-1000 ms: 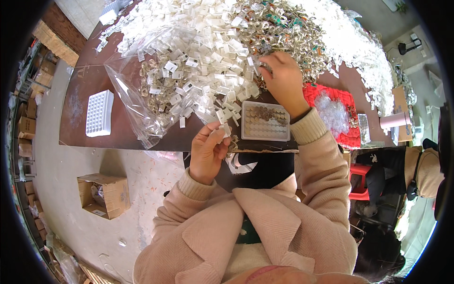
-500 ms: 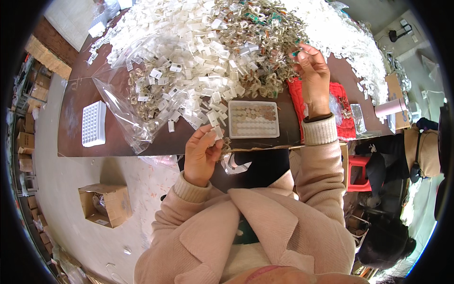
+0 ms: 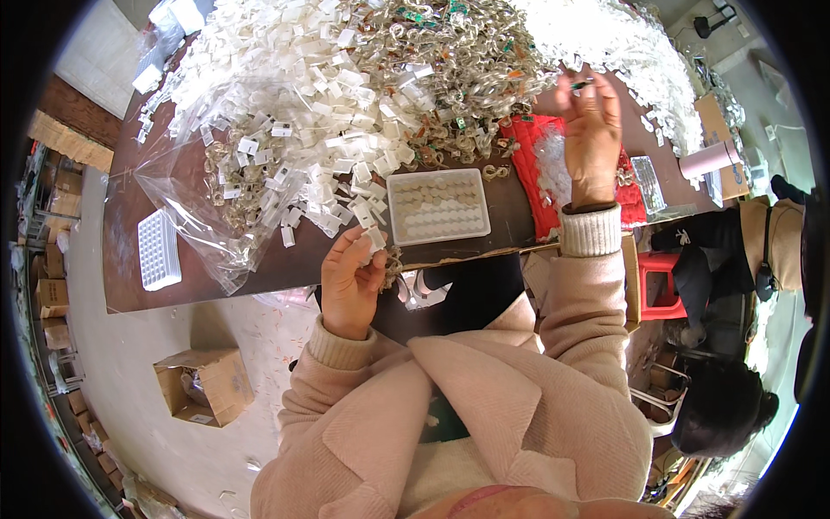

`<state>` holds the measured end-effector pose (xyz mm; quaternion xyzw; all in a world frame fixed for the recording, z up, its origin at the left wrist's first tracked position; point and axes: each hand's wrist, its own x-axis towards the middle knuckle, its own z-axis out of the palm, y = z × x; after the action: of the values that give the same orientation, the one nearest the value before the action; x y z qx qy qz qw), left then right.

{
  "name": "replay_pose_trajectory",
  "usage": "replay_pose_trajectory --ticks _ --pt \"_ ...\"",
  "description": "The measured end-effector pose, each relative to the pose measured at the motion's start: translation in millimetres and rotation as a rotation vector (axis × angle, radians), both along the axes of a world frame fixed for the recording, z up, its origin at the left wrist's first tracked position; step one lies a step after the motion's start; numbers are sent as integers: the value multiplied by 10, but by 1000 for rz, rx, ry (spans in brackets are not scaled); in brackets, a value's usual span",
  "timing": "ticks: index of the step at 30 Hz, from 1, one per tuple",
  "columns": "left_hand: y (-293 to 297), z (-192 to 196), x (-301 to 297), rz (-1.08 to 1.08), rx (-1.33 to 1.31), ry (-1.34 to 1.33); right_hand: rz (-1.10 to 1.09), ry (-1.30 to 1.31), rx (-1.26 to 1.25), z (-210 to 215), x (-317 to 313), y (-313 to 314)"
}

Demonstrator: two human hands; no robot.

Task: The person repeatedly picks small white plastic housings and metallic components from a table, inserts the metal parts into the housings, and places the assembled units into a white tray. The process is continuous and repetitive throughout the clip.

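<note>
Near the table's front edge, my left hand point(image 3: 349, 281) is closed on a small white plastic case point(image 3: 373, 240), with a tangled pale cord point(image 3: 392, 266) hanging beside its fingers. My right hand point(image 3: 593, 138) is raised above the red cloth point(image 3: 523, 164), its fingers bent round a small dark-green piece point(image 3: 581, 85) that is partly hidden. Between the hands lies a shallow white tray point(image 3: 438, 235), holding rows of small round pieces. Beyond it spreads a heap of white plastic cases point(image 3: 320, 104) next to a pile of clear coiled cords point(image 3: 467, 78).
A stack of white pitted trays point(image 3: 158, 251) stands at the table's left, beside a clear plastic bag point(image 3: 186, 208). At the right are a pink cylinder point(image 3: 709, 161) and a red stool point(image 3: 659, 285). An open cardboard box point(image 3: 205, 387) sits on the floor. Another person point(image 3: 722, 251) is at the right.
My right hand has moved rightward, away from the cord pile, and its fingers have spread somewhat. My left hand keeps its hold on the white case. The whole view has shifted slightly.
</note>
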<state>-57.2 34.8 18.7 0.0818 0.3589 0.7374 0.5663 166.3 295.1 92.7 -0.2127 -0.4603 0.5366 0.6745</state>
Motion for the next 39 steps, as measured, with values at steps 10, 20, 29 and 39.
replay_pose_trajectory --ticks 10,20,29,39 --pt "11 9 -7 -8 -39 22 -35 -202 -122 -219 51 65" --pt "18 -7 -18 27 -8 -19 -86 -44 -232 -459 331 -31" --pt "11 16 -7 13 0 -11 -132 -122 -93 -340 415 -24" --pt "-4 -12 -2 -7 -8 -17 6 -535 -154 -432 152 -109"
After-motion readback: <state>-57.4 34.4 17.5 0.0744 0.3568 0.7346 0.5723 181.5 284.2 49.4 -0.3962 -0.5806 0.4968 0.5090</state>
